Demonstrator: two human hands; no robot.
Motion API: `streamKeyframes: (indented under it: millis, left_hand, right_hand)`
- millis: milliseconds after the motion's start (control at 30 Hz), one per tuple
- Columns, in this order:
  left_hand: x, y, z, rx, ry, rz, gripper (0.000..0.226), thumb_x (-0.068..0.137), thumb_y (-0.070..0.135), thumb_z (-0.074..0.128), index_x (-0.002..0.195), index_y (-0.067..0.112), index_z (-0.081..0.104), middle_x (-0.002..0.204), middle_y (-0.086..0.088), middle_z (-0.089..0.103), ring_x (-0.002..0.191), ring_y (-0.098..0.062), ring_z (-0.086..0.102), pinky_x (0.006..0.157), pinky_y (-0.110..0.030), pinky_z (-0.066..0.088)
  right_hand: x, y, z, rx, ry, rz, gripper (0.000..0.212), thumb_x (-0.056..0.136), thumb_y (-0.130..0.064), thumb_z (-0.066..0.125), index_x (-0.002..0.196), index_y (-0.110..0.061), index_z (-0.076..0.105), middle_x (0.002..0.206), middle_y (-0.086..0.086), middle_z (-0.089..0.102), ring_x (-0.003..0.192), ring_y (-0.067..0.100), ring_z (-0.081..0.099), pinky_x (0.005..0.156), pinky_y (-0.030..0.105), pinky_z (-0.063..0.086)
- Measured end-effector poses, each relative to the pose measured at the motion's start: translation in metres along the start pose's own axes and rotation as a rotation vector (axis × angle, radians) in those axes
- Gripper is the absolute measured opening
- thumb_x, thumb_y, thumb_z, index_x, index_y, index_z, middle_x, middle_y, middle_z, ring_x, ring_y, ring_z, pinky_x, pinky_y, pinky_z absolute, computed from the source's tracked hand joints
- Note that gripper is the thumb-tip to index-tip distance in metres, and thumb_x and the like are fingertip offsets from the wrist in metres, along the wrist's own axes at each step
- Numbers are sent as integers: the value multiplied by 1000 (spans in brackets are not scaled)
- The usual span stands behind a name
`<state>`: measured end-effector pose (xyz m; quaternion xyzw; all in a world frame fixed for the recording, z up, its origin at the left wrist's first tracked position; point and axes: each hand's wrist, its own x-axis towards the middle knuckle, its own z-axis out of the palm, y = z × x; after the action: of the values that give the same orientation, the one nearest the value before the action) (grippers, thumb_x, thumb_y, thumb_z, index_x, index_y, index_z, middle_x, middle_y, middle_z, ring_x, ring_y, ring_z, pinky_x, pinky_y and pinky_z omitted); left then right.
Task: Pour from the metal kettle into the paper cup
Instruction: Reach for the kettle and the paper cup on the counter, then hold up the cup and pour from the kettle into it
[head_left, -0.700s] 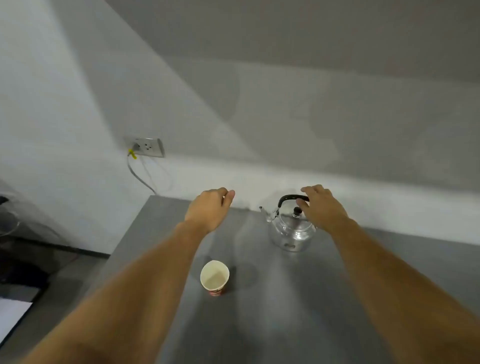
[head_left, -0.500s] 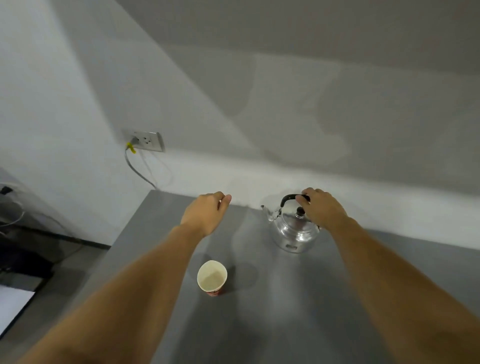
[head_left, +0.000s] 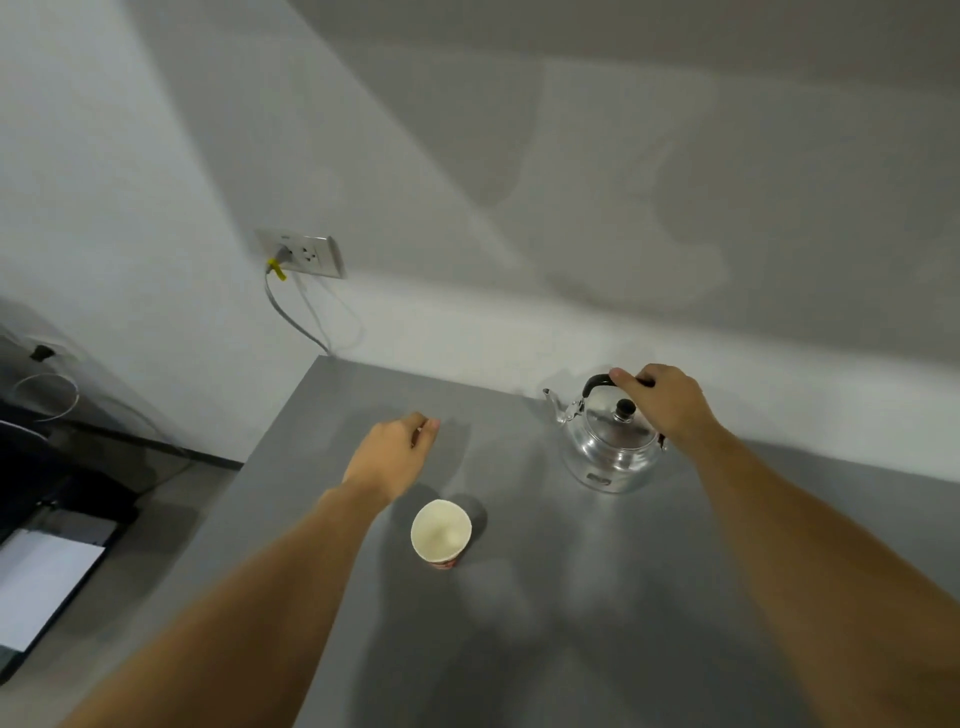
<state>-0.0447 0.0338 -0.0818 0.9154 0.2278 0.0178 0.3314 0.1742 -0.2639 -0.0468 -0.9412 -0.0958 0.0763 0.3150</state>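
A shiny metal kettle (head_left: 608, 452) with a black arched handle and black lid knob stands upright on the grey table (head_left: 571, 623), spout pointing left. My right hand (head_left: 665, 400) is wrapped around the top of its handle. The paper cup (head_left: 440, 532), white inside with a red base, stands upright to the kettle's front left. My left hand (head_left: 395, 452) hovers just behind the cup with fingers loosely curled, holding nothing and apart from it.
The table's far edge runs along a white wall. A wall socket (head_left: 306, 254) with a plugged grey cable is at the back left. Beyond the table's left edge lie dark floor items and a white sheet (head_left: 36, 587).
My right hand has closed around the kettle handle, which it was only reaching before. My left hand has drifted slightly down toward the cup. The kettle and cup have stayed put.
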Motion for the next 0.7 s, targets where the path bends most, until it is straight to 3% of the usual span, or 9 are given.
streamKeyframes:
  millis: [133,267,400,567,700]
  left_hand:
    - [-17,-32,8,-85,-26,-111,35,102,46,41,103,23,67,90,-2,74,89,-23,67,83,-38,53]
    - [-39,-62,21,-117,-72,-202,24,102,37,46,99,27,68,89,1,74,87,-22,66,77,-31,47]
    - [-61,-79,37,-163,-82,-244,27,101,30,50,118,23,70,104,1,74,96,-19,64,87,-28,45]
    - [-81,-85,51,-296,-79,-308,30,97,17,56,123,19,69,114,0,74,108,-18,66,102,-31,46]
    - [-94,-81,55,-296,-187,-250,49,89,3,51,132,24,60,111,2,69,99,-14,63,85,-12,43]
  right_hand:
    - [-16,-4,0,20,30,-16,51,83,-67,58,71,-18,64,67,0,64,64,14,58,52,28,37]
    - [-37,-18,-9,46,51,-37,49,81,-67,62,68,-20,66,67,0,66,67,18,61,57,30,42]
    - [-68,-37,-22,27,54,-83,49,79,-69,64,67,-21,67,65,-2,65,64,17,61,56,31,45]
    - [-104,-63,-23,-51,23,-146,48,79,-69,64,69,-22,68,65,-5,66,63,13,61,53,28,41]
    - [-128,-74,-14,-74,-6,-173,49,76,-71,66,65,-23,66,59,-3,65,59,14,60,51,28,41]
